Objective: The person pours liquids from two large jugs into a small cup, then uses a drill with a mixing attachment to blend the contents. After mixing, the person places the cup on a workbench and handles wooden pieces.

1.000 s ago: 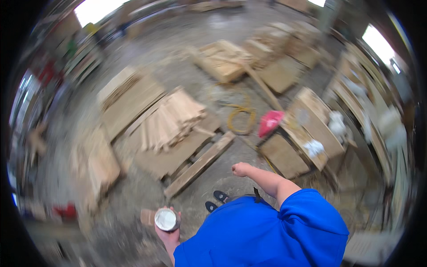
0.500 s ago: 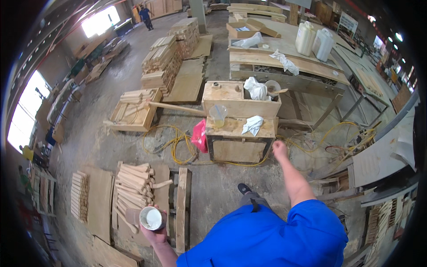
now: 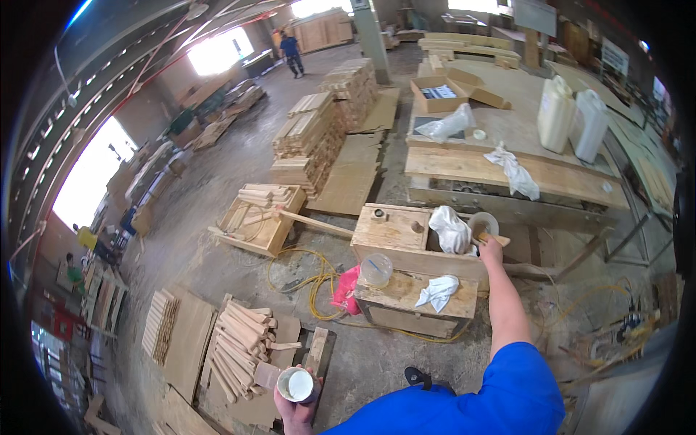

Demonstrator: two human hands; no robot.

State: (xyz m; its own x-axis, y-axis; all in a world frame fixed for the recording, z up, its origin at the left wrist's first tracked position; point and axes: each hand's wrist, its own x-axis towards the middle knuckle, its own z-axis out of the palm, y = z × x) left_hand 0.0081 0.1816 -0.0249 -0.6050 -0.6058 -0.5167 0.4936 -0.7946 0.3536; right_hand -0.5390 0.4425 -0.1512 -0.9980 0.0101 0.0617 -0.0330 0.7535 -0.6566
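Observation:
Low at the lower left, my left hand (image 3: pixel 295 409) is wrapped round a cup (image 3: pixel 296 385) with white stuff inside. A pinkish, see-through piece (image 3: pixel 268 375) juts out beside the cup; I cannot tell what it is. My right hand (image 3: pixel 491 251) reaches to the wooden box (image 3: pixel 391 226), its fingers closed at a flat wooden handle (image 3: pixel 500 239). That handle sticks out over the rim of a small pale bucket (image 3: pixel 481 222), and its other end is hidden. Next to the bucket lies a crumpled white rag (image 3: pixel 451 230).
A plastic tub (image 3: pixel 376 270) and a white cloth (image 3: pixel 438 293) sit on the lower wooden stand. Yellow hose (image 3: pixel 317 293) loops over the floor. Turned wooden pieces (image 3: pixel 239 337) lie on cardboard at left. Two jugs (image 3: pixel 555 114) stand on the far table; a person (image 3: pixel 291 54) is farther back.
My right hand has moved forward from beside the stand to the wooden handle at the bucket. My left hand still holds the cup. The view has shifted, and I am nearer the box.

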